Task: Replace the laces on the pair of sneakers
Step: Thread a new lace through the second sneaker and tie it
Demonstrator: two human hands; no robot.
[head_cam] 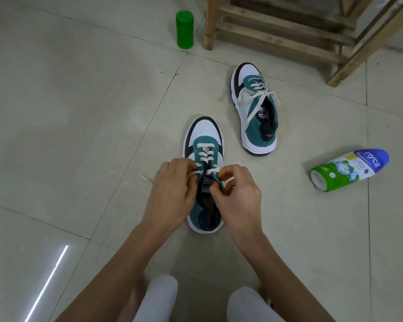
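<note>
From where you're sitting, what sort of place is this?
Likely an indoor room at home, perhaps a storage corner: pale floor tiles, a rough wooden rack standing on them, and a green canister and a toppled bottle on the floor.

Soft, even, greenish light fills the scene; the glossy floor shows a bright glare streak lower left; faint shadows, wide-angle bending at edges.

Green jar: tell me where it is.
In the head view, the green jar stands upright at the top, left of centre, just left of the wooden leg.
</note>
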